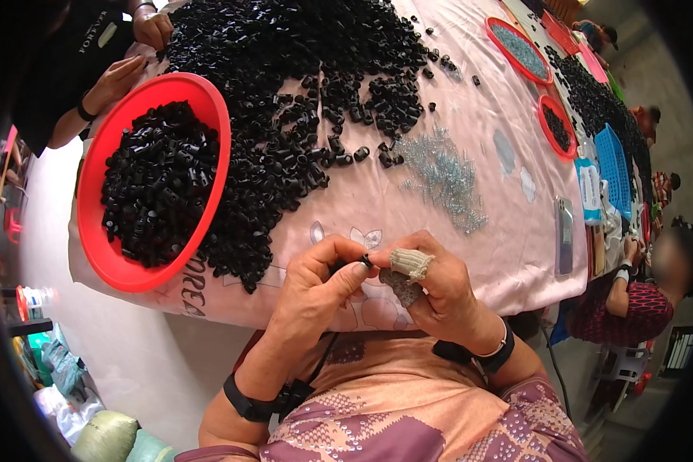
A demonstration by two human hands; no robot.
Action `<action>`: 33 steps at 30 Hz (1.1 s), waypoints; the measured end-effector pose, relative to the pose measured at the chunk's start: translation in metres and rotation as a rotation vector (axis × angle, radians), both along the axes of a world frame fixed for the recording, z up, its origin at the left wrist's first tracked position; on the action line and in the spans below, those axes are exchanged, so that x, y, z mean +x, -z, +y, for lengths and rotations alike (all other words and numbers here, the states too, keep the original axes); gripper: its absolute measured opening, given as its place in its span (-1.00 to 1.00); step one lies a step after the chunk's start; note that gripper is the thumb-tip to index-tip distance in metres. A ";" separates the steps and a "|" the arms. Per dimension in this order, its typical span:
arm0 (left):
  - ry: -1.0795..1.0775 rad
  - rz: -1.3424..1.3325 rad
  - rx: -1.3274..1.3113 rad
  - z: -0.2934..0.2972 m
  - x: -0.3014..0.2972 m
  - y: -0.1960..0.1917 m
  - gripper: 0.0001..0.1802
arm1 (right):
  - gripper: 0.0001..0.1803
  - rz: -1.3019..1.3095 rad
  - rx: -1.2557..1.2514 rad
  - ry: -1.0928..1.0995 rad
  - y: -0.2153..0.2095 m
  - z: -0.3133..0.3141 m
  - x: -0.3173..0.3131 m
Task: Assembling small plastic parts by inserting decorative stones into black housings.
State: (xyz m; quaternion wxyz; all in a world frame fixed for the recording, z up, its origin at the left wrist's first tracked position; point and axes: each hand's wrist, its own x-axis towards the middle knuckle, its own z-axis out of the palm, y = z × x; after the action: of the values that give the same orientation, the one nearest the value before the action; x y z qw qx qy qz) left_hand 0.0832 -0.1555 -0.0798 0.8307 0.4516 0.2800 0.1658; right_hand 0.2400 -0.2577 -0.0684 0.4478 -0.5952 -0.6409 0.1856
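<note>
Where pink cloth [516, 250] ends, pale floor [142, 346] shows

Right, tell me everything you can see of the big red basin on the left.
The red basin is wide, smooth and apparently plastic, with a broad rim and sloping walls. It sits open side up near the left edge of the cloth-covered table. Small black pieces lie heaped inside, hiding its bottom but leaving some wall bare. Loose black pieces crowd its right side. A co-worker's hand is close to its far rim; contact is unclear.
</note>
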 end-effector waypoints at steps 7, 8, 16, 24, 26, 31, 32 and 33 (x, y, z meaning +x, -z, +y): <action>-0.010 -0.049 -0.081 0.000 -0.006 0.008 -0.86 | -0.71 -0.035 -0.125 0.036 -0.014 0.023 0.012; -0.007 -0.074 -0.106 0.000 -0.006 0.011 -0.86 | -0.77 -0.009 -0.155 0.074 -0.013 0.031 0.014; 0.016 -0.027 -0.132 0.003 -0.003 0.000 -0.85 | -0.49 -0.290 -0.252 0.045 0.004 0.086 0.023; 0.100 -0.005 -0.070 0.006 -0.005 0.001 -0.81 | -0.61 -0.436 -0.248 -0.011 0.004 0.076 0.025; 0.153 -0.024 -0.067 0.005 -0.005 0.002 -0.80 | -0.61 -0.451 -0.254 0.002 0.005 0.071 0.026; 0.257 0.000 -0.026 -0.001 -0.005 -0.003 -0.79 | -0.53 -0.385 -0.178 0.058 0.007 0.071 0.019; 0.259 0.005 -0.058 0.000 -0.005 -0.004 -0.80 | -0.55 -0.376 -0.164 0.052 0.008 0.074 0.017; 0.261 0.010 -0.092 0.002 -0.005 -0.005 -0.81 | -0.55 -0.372 -0.168 0.058 0.010 0.078 0.017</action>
State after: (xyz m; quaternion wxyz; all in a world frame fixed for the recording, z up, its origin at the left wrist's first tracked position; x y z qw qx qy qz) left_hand 0.0785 -0.1538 -0.0750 0.8636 0.4466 0.2302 0.0410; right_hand 0.2566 -0.1802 -0.0786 0.2756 -0.6727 -0.6774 0.1123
